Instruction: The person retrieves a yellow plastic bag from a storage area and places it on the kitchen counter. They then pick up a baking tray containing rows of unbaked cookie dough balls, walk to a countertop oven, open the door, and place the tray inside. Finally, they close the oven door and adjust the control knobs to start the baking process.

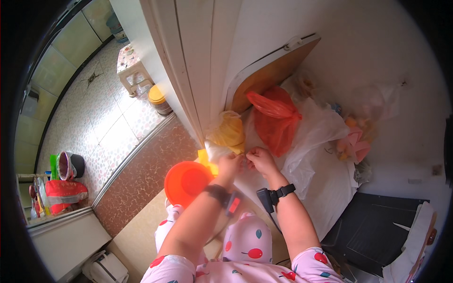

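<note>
My left hand [231, 167] is at the lower edge of a yellow bundle in thin plastic [230, 132]. Its fingers are bent together and blurred. Just to the right, my right hand [262, 162] has thumb and fingertips pinched close to the left fingertips. Whether a thin piece of plastic runs between them is too blurred to tell. A white plastic bag [216, 151] and a bright yellow piece [205, 159] lie beside the left hand. Beyond the right hand sits a knotted red plastic bag [276, 122]. An orange plastic basin [187, 182] stands left of my left forearm.
White plastic sheeting [313, 131] spreads under the bags. A brown board [276, 70] leans at the back wall. Pink and clear bags [354, 143] lie right, above a black panel [378, 226]. At left, past a door sill, stand a plastic stool [131, 65] and a yellow-lidded tub [158, 99].
</note>
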{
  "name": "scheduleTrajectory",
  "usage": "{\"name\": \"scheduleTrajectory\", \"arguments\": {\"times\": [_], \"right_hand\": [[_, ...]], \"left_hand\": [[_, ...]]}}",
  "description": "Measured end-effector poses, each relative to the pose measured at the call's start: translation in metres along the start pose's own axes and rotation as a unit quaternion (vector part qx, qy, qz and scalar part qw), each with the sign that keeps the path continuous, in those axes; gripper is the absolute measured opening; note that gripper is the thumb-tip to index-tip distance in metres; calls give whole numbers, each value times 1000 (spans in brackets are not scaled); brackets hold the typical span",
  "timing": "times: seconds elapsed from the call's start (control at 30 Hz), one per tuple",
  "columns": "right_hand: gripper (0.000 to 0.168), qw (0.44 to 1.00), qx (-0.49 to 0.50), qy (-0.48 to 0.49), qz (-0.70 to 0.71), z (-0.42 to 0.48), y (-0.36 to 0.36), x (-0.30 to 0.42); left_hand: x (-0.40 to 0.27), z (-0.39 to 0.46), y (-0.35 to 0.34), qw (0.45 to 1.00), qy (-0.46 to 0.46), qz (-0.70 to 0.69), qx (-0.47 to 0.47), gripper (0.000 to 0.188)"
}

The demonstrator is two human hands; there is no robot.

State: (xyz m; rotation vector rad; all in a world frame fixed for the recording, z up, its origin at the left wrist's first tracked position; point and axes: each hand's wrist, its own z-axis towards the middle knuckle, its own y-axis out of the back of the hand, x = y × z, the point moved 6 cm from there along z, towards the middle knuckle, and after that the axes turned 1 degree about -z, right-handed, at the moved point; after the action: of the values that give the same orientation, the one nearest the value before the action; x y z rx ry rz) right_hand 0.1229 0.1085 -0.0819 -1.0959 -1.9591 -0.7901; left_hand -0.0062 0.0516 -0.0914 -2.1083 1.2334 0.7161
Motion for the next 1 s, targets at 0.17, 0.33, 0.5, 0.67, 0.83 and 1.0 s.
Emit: {"name": "scheduleTrajectory", "arguments": {"times": [0.17,0.33,0.5,0.67,0.83,1.0], "right_hand": [[4,969,40,-89,229,-7,-7,1],[2,893,78,-81,436,-14,-11,11],[2,951,-34,23,308,-16,-7,10],[6,916,-233,239,-222,-29,-6,48],[5,837,-266,262,-400,-37,-24,69],[10,831,-192,185,-488,-34,-30,66]], "left_hand": [[1,0,3,1000,-11,2,-15,16],[-2,-3,1,998,27,-56,-19,15],[-5,-6,0,997,33,-68,-24,15],[-8,-9,-1,997,24,-67,-30,17],[-4,-6,-2,996,19,-83,-30,19],[3,2,1,998,0,-67,-22,18]]}}
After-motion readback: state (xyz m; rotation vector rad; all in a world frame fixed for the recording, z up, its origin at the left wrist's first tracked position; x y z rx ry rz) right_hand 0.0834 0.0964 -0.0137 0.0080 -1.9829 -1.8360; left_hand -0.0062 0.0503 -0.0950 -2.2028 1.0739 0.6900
